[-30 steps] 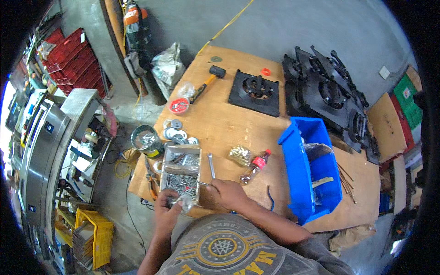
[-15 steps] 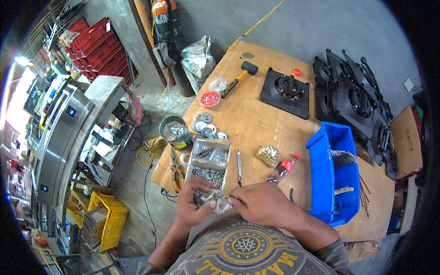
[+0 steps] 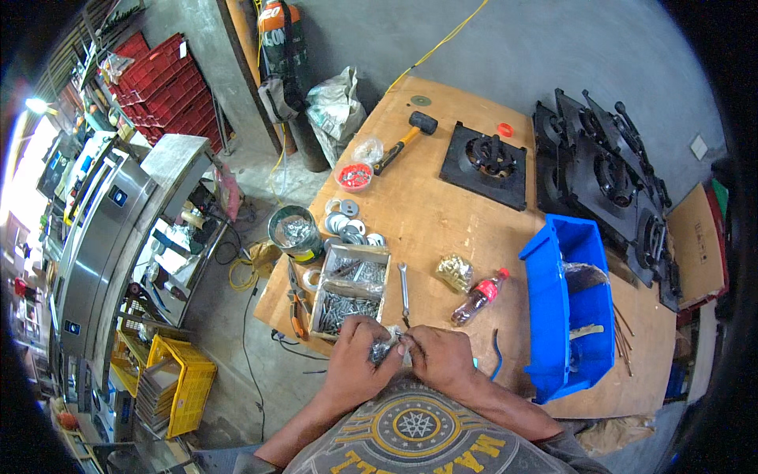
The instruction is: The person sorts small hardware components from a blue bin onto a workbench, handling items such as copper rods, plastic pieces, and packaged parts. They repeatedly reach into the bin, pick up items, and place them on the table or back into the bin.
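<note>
My left hand [image 3: 358, 359] is closed round a small clear plastic bag [image 3: 382, 350] at the table's near edge, in front of my shirt. Grey, shiny contents show through the plastic, too small to name. Pinched fingers of my right hand [image 3: 439, 357] grip the bag's top on the other side. Just beyond my left hand stands a divided box [image 3: 314, 316] of screws and small metal parts. An open-ended wrench [image 3: 405, 291] lies past the bag, pointing away from me.
To the right are a soda bottle [image 3: 480, 299], a bag of brass-coloured parts [image 3: 455, 272] and a blue bin [image 3: 545, 316]. Pliers [image 3: 297, 304] and a metal can [image 3: 304, 254] lie left. Farther off are a mallet [image 3: 407, 142], a black burner plate [image 3: 450, 162] and stacked burner plates [image 3: 553, 189].
Both hands have come closer together round the bag, the left one shifting right. The whole view has slid slightly left.
</note>
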The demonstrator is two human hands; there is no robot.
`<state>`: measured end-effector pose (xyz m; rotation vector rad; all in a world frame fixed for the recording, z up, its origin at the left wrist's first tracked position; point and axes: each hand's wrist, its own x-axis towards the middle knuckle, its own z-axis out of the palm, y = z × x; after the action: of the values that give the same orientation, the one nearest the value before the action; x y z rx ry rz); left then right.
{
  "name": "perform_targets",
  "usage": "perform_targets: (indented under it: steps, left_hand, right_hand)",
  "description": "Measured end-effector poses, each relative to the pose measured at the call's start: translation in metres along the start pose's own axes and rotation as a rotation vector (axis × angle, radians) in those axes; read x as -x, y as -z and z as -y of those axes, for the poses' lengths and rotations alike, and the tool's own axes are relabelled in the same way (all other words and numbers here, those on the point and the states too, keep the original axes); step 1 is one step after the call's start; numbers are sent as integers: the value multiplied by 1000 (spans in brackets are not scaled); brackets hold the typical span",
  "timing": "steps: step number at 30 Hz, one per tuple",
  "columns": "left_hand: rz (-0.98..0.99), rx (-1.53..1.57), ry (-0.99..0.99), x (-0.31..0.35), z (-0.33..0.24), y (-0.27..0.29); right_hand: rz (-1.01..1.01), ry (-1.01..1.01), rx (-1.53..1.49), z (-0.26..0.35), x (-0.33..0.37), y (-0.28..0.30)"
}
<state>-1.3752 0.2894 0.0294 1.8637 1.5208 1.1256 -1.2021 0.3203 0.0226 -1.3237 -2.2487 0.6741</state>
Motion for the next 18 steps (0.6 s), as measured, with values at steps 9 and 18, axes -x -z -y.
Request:
perform_targets:
  steps: [9,18]
  left_hand:
    - [74,9,242,21,1,0]
    - [-288,534,492,44,46,32]
  right_hand:
    - [99,-74,322,-26,3,-15]
    - [138,-290,197,-72,-47,32]
